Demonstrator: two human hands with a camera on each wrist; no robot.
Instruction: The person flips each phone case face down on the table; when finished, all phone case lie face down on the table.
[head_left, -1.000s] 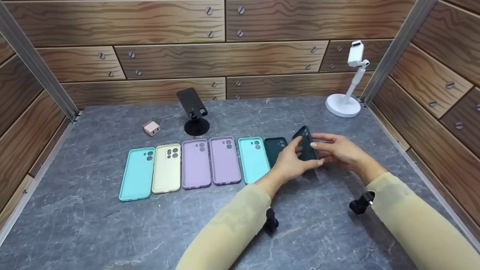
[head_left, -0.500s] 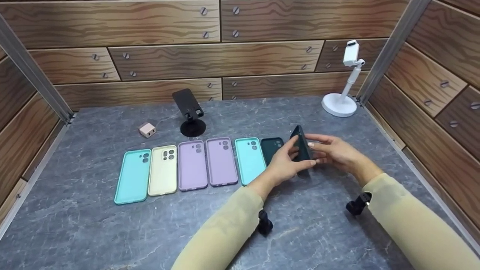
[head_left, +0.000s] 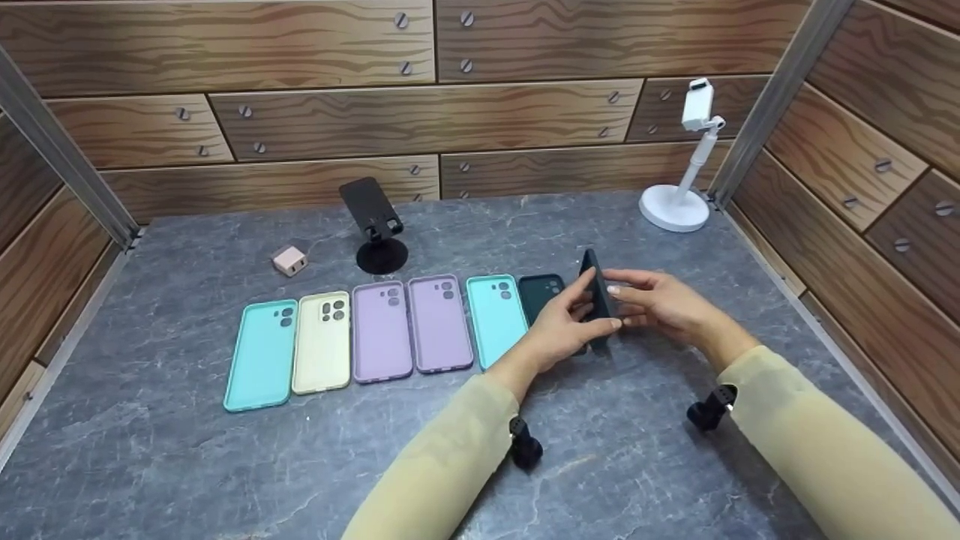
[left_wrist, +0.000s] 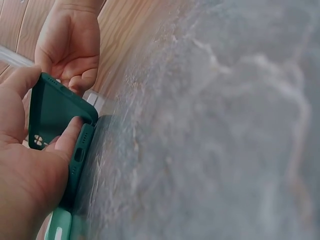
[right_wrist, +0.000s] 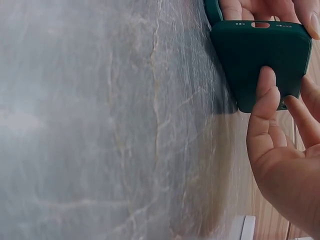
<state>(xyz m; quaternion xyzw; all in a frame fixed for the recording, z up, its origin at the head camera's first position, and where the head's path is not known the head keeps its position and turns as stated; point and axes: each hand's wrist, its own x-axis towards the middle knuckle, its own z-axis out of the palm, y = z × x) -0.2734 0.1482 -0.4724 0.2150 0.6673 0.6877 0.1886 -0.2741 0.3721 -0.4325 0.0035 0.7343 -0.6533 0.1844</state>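
Observation:
In the head view my left hand (head_left: 559, 330) grips a dark green phone case (head_left: 601, 301), which is tilted nearly on edge. Its thumb lies at the near end of the case. The left wrist view shows the hollow inside of the case (left_wrist: 57, 112), with the thumb at its port end. Relaxed fingers of my right hand (head_left: 675, 304) touch the flat back of the case (right_wrist: 250, 60) in the right wrist view. Another dark green case (head_left: 536, 296) lies right beside it, partly hidden by the left hand.
Leftward runs a row of cases: turquoise (head_left: 495, 315), two lilac ones (head_left: 441, 326), cream (head_left: 321, 345) and another turquoise (head_left: 260, 356). Behind stand a pink charger plug (head_left: 289, 260), a black phone stand (head_left: 381, 255) and a white phone stand (head_left: 673, 208). Wood-patterned panels enclose the grey table.
The dark green case has turned from tilted to nearly upright on edge, its inside now hidden from the head view. Both hands stay at it; the whole head view has shifted slightly.

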